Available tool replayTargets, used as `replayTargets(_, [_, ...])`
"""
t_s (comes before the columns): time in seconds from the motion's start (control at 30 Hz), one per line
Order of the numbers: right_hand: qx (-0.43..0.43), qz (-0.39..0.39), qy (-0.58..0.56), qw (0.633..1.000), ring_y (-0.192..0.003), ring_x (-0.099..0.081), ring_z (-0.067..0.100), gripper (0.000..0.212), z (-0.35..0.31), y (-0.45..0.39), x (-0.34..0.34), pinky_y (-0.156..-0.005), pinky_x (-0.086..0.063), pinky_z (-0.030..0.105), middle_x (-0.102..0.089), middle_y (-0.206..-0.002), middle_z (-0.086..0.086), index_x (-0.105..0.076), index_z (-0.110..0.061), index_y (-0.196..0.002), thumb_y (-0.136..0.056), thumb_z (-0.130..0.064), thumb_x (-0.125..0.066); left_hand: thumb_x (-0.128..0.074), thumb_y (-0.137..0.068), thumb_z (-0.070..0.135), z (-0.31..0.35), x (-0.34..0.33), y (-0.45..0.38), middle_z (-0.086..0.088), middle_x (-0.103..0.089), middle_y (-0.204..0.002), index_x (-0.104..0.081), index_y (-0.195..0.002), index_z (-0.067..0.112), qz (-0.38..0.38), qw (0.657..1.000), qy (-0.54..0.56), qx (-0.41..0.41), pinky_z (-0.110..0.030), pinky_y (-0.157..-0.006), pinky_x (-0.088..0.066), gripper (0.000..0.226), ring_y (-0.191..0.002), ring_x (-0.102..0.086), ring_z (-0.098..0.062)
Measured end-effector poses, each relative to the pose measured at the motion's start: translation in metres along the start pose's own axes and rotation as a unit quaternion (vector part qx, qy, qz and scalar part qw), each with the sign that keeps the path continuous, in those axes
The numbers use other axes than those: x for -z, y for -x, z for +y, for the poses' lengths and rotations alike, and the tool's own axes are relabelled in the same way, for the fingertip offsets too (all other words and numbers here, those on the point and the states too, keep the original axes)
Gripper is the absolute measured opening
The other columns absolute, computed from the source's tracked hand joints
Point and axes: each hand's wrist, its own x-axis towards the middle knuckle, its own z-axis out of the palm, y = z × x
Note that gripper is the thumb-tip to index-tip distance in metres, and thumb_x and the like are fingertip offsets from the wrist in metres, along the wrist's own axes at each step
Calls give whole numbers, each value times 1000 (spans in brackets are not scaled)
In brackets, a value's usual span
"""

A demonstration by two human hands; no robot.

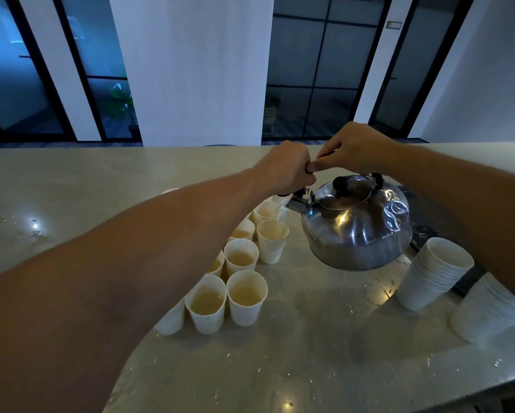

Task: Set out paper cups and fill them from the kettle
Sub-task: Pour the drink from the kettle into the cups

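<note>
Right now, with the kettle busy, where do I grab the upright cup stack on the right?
Grip the upright cup stack round its ribbed upper side wall, coming from the near right. It leans slightly, its mouth open toward the kettle, which hangs above its left, so a side wrap beats reaching from above.

Kettle handle (pixel 324 160) under hands (pixel 318 165)
</note>
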Motion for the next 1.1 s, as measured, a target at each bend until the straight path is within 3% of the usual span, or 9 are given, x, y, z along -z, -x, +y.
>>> replayTargets(0.3, [-6,-1,0,1000,-58,-48,8,32,3,2,2,-52,-36,21,-61,-65,-10,-79,-19,-97,-77,-45,-78,-64,-91,35,3,-1,-1,3,-59,-68,-70,-90,14,-1,1000,-4,-10,-22,-59,-45,21,-64,-58,-13])
replayTargets(0.43, [-2,-5,8,1000,-66,-54,8,34,6,2,0,-55,-38,20,-67,-75,-10,-80,-20,-98,-77,-47,-78,-64,-91,35,3,-4,0,3,-56,-66,-68,-85,15,3,1000,-12,-13,-24,-58,-43,21,-63,-56,-14])
replayTargets(0.6, [-14,-6,-2,1000,-63,-53,9,36,8,2,0,-52,-39,21,-69,-77,-5,-80,-21,-97,-74,-50,-79,-64,-90,35,3,-6,-1,3,-57,-67,-71,-91,14,1,1000,-11,-15,-26,-62,-48,22,-63,-56,-12])
replayTargets(0.7, [-24,-9,-26,999,-45,-50,5,34,11,3,-1,-42,-37,18,-63,-58,-9,-79,-21,-94,-74,-49,-79,-64,-90,35,5,-6,-2,3,-57,-66,-71,-90,15,-1,1000,-13,-11,-24,-58,-44,21,-62,-55,-12])
replayTargets(0.77, [-32,-8,-50,998,-35,-46,0,31,15,4,-2,-44,-36,20,-54,-42,-13,-78,-19,-93,-76,-45,-80,-65,-89,34,6,-6,-2,2,-58,-67,-72,-90,14,-2,1000,-12,-7,-25,-57,-45,21,-62,-56,-12])
replayTargets(0.83, [-42,-3,-70,997,-31,-42,4,32,21,4,-4,-44,-37,23,-51,-39,-12,-79,-19,-92,-75,-46,-81,-67,-88,33,6,-7,-4,0,-62,-70,-73,-91,13,-3,1000,-5,-7,-27,-62,-51,21,-64,-59,-13])
replayTargets(1.0, [-44,-3,-92,995,-44,-44,11,36,37,1,-9,-40,-39,22,-62,-67,3,-79,-23,-94,-72,-52,-79,-69,-86,32,8,-12,-8,0,-65,-72,-73,-88,13,-8,1000,-1,-19,-27,-60,-49,20,-66,-62,-14])
replayTargets(1.1, [-41,0,-78,996,-41,-45,8,33,47,-2,-12,-42,-41,21,-63,-66,3,-79,-25,-94,-77,-53,-76,-69,-87,32,9,-19,-16,0,-65,-74,-74,-93,14,-14,1000,-1,-22,-25,-60,-48,20,-66,-60,-13])
